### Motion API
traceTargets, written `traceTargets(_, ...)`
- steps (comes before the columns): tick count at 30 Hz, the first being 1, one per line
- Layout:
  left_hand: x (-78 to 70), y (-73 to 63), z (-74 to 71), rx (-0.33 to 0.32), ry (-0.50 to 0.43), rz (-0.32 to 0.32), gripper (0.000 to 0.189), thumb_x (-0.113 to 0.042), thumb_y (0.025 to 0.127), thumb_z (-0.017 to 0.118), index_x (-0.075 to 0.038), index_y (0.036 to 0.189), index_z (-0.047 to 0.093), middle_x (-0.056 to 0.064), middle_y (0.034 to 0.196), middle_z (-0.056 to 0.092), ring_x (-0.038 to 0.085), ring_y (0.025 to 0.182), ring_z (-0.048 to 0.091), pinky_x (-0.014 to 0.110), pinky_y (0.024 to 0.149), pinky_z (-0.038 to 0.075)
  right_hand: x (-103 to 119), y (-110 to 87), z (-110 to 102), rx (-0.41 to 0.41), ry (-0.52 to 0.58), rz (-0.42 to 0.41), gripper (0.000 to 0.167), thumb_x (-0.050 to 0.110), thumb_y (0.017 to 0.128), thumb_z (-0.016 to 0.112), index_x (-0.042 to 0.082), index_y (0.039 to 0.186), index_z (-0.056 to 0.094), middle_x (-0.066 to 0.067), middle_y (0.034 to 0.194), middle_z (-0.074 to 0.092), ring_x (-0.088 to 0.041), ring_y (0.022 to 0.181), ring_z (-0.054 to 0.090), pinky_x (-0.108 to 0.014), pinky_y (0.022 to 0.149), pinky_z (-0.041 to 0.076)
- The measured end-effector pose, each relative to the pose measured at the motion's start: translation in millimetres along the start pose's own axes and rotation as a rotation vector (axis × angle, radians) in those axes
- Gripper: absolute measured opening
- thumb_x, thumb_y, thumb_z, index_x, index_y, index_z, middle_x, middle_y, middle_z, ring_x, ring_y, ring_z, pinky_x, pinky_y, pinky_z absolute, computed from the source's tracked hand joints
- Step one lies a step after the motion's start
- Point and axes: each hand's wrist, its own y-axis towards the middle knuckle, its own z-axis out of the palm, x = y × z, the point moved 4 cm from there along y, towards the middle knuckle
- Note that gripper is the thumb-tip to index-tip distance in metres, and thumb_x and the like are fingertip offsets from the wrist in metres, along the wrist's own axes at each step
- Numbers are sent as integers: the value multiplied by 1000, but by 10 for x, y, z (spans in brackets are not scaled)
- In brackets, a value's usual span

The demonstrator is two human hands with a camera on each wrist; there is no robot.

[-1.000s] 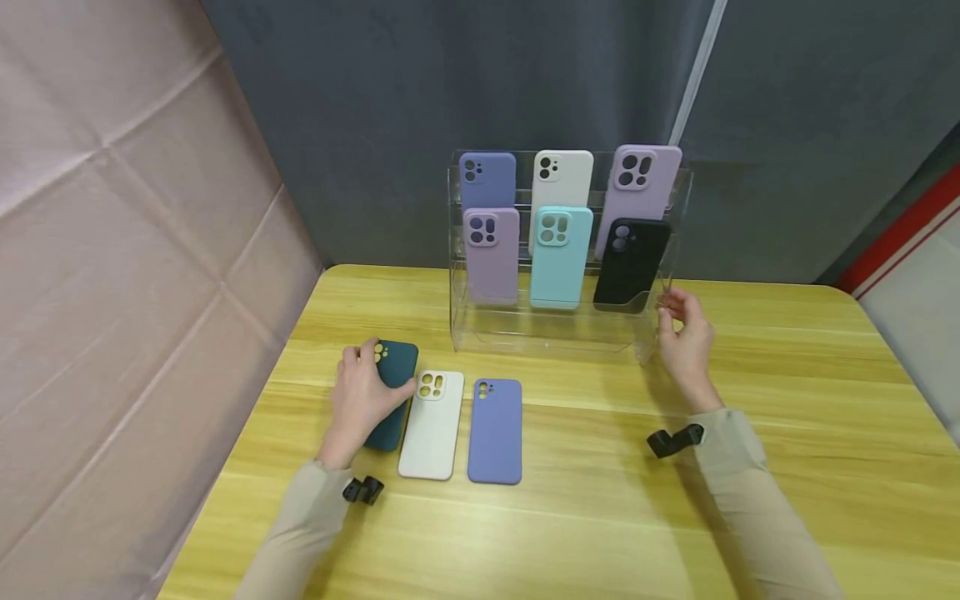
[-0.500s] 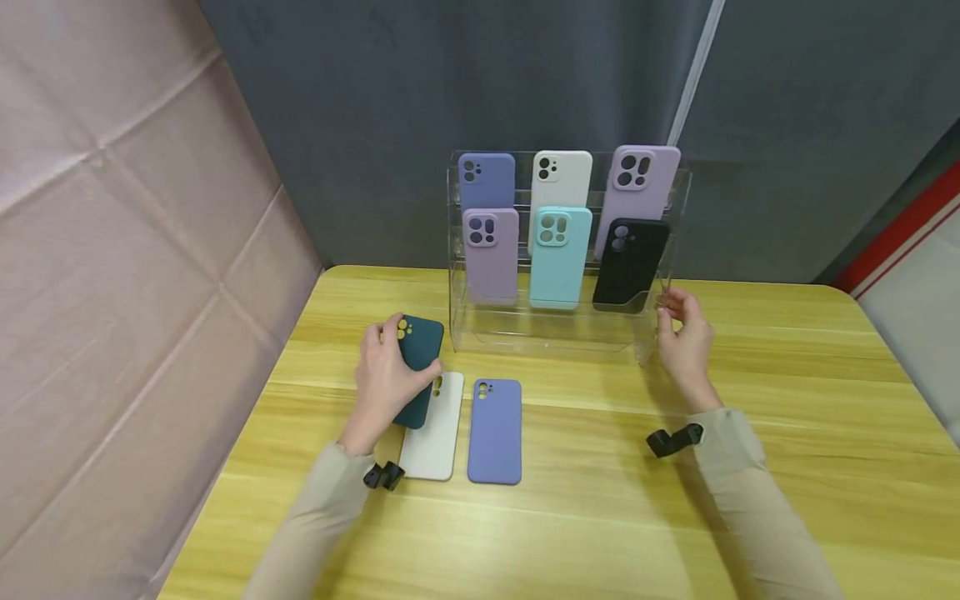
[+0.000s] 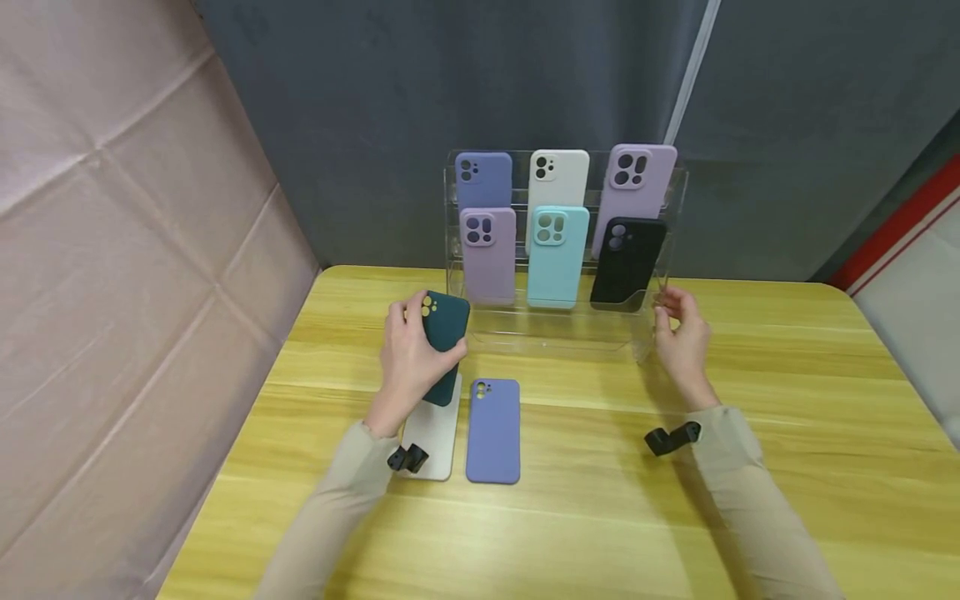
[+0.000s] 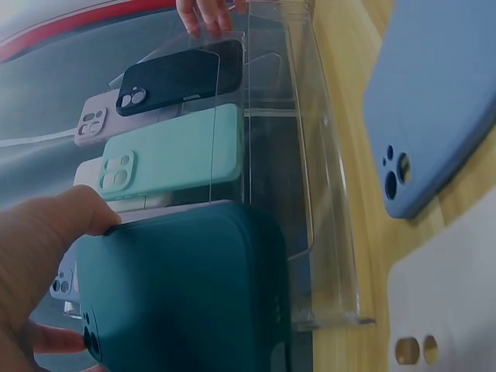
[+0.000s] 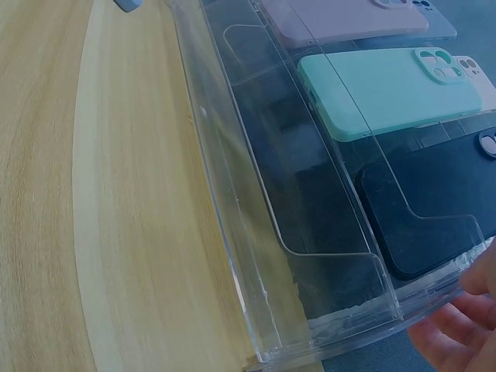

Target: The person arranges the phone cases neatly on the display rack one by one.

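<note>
My left hand [image 3: 408,360] grips a dark green phone case [image 3: 447,323] by its side edges, thumb on the right and fingers on the left. The case hangs tilted in front of the left end of a clear acrylic display stand [image 3: 544,344]; in the left wrist view its back [image 4: 182,283] faces the camera. Beneath it lies a white phone case [image 3: 438,435], partly hidden by the hand and the green case. A violet-blue phone case [image 3: 493,435] lies flat beside that. My right hand [image 3: 684,337] pinches the stand's right side edge between thumb and fingers.
On the stand's upper tier lean a blue case [image 3: 486,183], a white case [image 3: 567,185] and a lilac case [image 3: 651,187]. Its middle tier holds a lilac case [image 3: 491,271], a turquoise case [image 3: 557,271] and a black case [image 3: 626,267]. Behind hangs a grey curtain [image 3: 375,150].
My left hand has lifted the dark green phone case from the left of the row and carried it right and towards the stand, over the white case. My right hand stays at the stand's side.
</note>
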Motion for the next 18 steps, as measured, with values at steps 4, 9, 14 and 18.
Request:
traceTargets(4,-86,52,48,-25,-24,27,81,-38,68,76,-5,135,42,20,114,44,32,91,47,45,60,52,11,-4,-1,7,1,5,26,-6,90,53,-8,115,54,-22,108,64,10,83,49,-2,60,37)
traceTargets(9,-198,111,129,-60,-42,71,80,-37,69,76,-5,134,42,19,115,44,31,93,48,43,60,52,1,3,3,11,1,12,26,-5,90,53,-8,116,54,-22,108,64,5,84,49,-1,61,38)
traceTargets(14,-315,168,192,-121,-62,123,79,-36,70,75,-4,134,42,19,114,44,31,93,48,42,59,51,-7,6,4,7,-19,9,26,-5,90,54,-7,115,55,-21,108,64,-11,87,55,-2,61,37)
traceTargets(18,-391,206,222,-185,-54,153,78,-36,70,75,-4,133,42,18,113,44,32,94,48,41,60,51,1,7,1,3,10,-9,26,-7,89,53,-9,115,55,-23,106,64,-8,85,55,-1,60,39)
